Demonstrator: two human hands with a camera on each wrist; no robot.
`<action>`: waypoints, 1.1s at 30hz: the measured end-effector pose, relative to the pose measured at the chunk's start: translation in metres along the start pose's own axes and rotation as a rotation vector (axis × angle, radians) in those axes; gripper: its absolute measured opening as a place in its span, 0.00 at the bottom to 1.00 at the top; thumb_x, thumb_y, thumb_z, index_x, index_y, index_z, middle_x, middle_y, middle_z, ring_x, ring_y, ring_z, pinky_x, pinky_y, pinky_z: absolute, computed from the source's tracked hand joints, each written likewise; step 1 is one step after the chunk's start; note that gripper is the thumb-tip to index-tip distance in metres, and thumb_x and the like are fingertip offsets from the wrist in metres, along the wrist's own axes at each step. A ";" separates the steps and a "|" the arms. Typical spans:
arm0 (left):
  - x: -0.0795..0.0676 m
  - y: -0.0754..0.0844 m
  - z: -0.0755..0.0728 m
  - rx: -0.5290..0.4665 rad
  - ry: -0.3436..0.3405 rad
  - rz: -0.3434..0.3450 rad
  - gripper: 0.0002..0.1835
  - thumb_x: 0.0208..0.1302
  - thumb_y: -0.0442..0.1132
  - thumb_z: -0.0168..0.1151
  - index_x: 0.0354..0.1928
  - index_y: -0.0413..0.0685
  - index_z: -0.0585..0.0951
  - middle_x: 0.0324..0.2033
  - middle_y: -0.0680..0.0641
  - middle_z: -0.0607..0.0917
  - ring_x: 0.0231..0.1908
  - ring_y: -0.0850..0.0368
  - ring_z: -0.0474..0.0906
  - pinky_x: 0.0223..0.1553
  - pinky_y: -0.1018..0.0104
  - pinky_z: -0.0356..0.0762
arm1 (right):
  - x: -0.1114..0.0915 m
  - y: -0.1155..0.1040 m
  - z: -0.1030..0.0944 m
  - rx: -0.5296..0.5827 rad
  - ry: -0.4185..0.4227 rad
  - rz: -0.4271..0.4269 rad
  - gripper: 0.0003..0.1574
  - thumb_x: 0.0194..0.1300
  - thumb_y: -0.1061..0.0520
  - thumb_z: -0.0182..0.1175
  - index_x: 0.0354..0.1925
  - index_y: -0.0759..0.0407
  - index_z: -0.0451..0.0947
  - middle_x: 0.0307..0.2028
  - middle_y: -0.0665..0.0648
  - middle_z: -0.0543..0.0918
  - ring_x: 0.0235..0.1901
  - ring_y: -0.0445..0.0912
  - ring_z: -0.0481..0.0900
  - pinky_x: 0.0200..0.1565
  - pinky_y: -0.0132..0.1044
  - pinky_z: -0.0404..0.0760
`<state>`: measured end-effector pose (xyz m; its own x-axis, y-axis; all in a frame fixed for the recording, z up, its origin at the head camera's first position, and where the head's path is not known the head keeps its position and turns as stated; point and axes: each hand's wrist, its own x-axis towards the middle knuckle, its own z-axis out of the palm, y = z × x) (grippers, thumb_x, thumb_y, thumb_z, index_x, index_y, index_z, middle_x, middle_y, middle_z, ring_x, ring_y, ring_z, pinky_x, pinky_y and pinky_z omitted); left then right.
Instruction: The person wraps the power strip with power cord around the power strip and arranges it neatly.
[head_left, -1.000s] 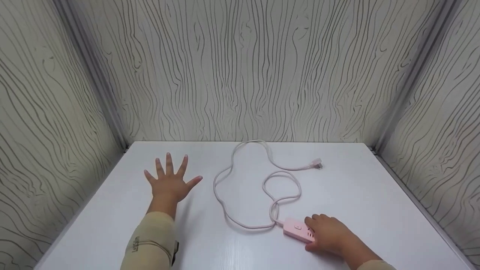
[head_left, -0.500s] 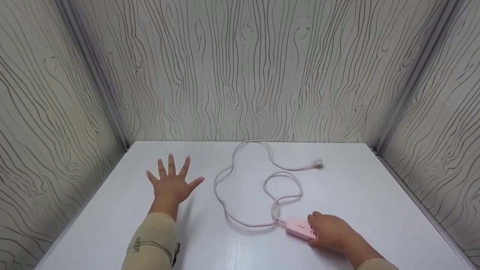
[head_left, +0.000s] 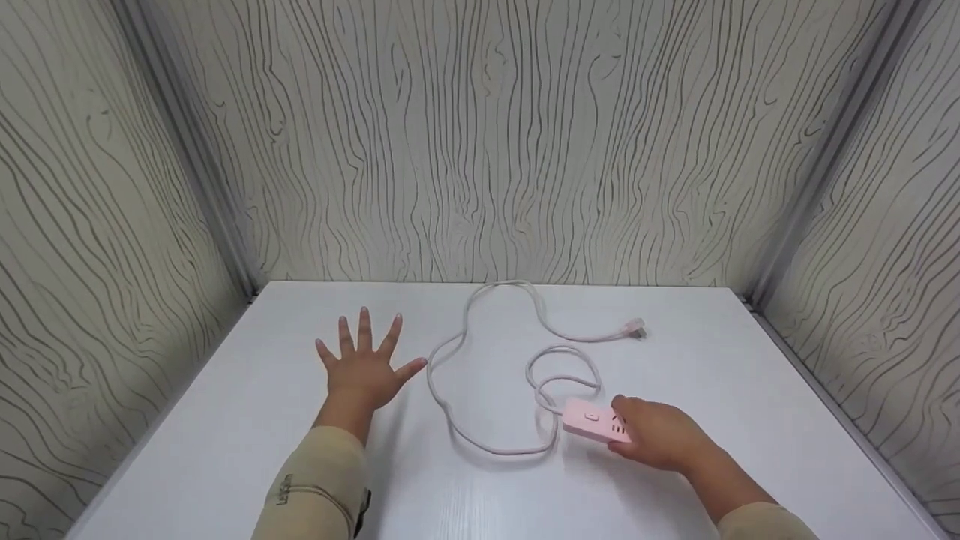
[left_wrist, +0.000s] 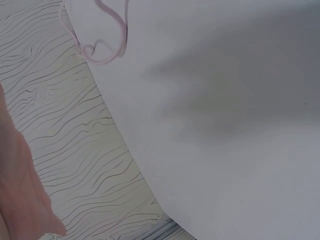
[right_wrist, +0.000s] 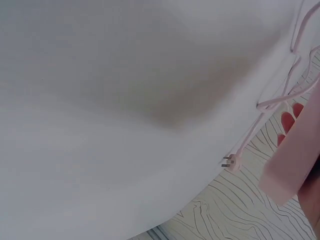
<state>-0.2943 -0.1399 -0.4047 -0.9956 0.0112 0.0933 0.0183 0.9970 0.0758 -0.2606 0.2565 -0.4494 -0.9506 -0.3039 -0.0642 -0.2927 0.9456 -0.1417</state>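
My right hand [head_left: 664,435] grips one end of a pink power strip [head_left: 589,420], held a little above the white table, its button and some slots facing up. In the right wrist view the strip [right_wrist: 295,145] blocks part of the fingers [right_wrist: 287,121]. From its other end runs a pale pink cord [head_left: 499,452], looped on the table, ending in a plug [head_left: 634,328] with bare prongs. My left hand [head_left: 364,379] is over the table left of the cord, fingers spread and holding nothing; its thumb tip looks close to the cord. Only part of this hand [left_wrist: 25,190] shows in the left wrist view.
The white table [head_left: 225,420] meets a wood-patterned back wall [head_left: 480,150]. Similar panels stand on the left [head_left: 90,225] and right [head_left: 885,225], with grey posts in the corners.
My right hand has lifted the power strip off the table, raising the near end of the cord and shifting its small loop. My left hand has drifted right, fingers still spread.
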 end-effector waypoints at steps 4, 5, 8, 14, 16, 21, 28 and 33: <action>0.000 0.015 0.003 -0.015 0.017 0.042 0.44 0.54 0.77 0.33 0.70 0.69 0.45 0.70 0.39 0.38 0.67 0.33 0.31 0.56 0.29 0.31 | 0.000 -0.004 -0.004 0.017 0.026 0.001 0.33 0.50 0.39 0.64 0.50 0.53 0.69 0.35 0.45 0.75 0.28 0.41 0.68 0.34 0.41 0.68; 0.000 0.019 0.004 -0.021 0.019 0.055 0.44 0.54 0.77 0.33 0.70 0.69 0.45 0.70 0.40 0.39 0.67 0.34 0.31 0.56 0.29 0.32 | -0.001 -0.004 -0.005 0.019 0.038 -0.004 0.34 0.51 0.38 0.64 0.50 0.53 0.69 0.35 0.45 0.75 0.28 0.41 0.68 0.34 0.41 0.68; -0.001 0.034 0.005 -0.056 0.004 0.094 0.43 0.54 0.76 0.34 0.70 0.67 0.49 0.70 0.40 0.41 0.67 0.35 0.33 0.58 0.31 0.35 | 0.000 -0.006 -0.008 0.031 0.066 -0.019 0.33 0.51 0.37 0.63 0.50 0.53 0.68 0.34 0.45 0.74 0.28 0.41 0.67 0.33 0.40 0.68; -0.008 0.067 0.007 -0.235 -0.047 0.189 0.42 0.56 0.74 0.35 0.66 0.58 0.64 0.68 0.41 0.53 0.68 0.37 0.39 0.61 0.38 0.45 | 0.001 -0.015 -0.014 0.076 0.110 -0.028 0.30 0.52 0.38 0.63 0.47 0.51 0.67 0.30 0.44 0.71 0.27 0.41 0.67 0.31 0.39 0.67; -0.011 0.076 0.008 -0.316 -0.060 0.225 0.42 0.57 0.73 0.36 0.64 0.54 0.66 0.67 0.41 0.57 0.67 0.38 0.43 0.61 0.40 0.49 | 0.001 -0.018 -0.016 0.082 0.121 -0.039 0.29 0.52 0.37 0.62 0.46 0.51 0.67 0.29 0.43 0.69 0.27 0.41 0.66 0.30 0.38 0.66; -0.017 0.093 0.011 -0.550 -0.086 0.252 0.41 0.59 0.70 0.39 0.64 0.49 0.65 0.64 0.41 0.63 0.66 0.42 0.53 0.61 0.47 0.54 | -0.001 -0.025 -0.019 0.070 0.164 -0.090 0.30 0.54 0.36 0.60 0.47 0.51 0.67 0.31 0.44 0.71 0.27 0.40 0.67 0.30 0.38 0.66; -0.019 0.103 0.015 -0.888 -0.068 0.212 0.30 0.68 0.59 0.40 0.59 0.43 0.71 0.58 0.41 0.71 0.61 0.43 0.63 0.60 0.49 0.57 | -0.004 -0.035 -0.023 0.106 0.181 -0.104 0.34 0.55 0.35 0.58 0.54 0.51 0.68 0.43 0.47 0.76 0.33 0.42 0.71 0.37 0.42 0.71; -0.016 0.104 0.018 -1.096 -0.056 0.172 0.26 0.71 0.54 0.36 0.58 0.45 0.71 0.56 0.43 0.75 0.61 0.44 0.64 0.60 0.48 0.59 | -0.005 -0.042 -0.026 0.124 0.211 -0.140 0.32 0.55 0.34 0.58 0.52 0.48 0.68 0.37 0.42 0.74 0.30 0.39 0.68 0.32 0.36 0.67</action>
<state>-0.2782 -0.0345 -0.4162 -0.9742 0.1736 0.1442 0.2007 0.3740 0.9055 -0.2467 0.2211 -0.4171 -0.9061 -0.3876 0.1697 -0.4203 0.8708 -0.2552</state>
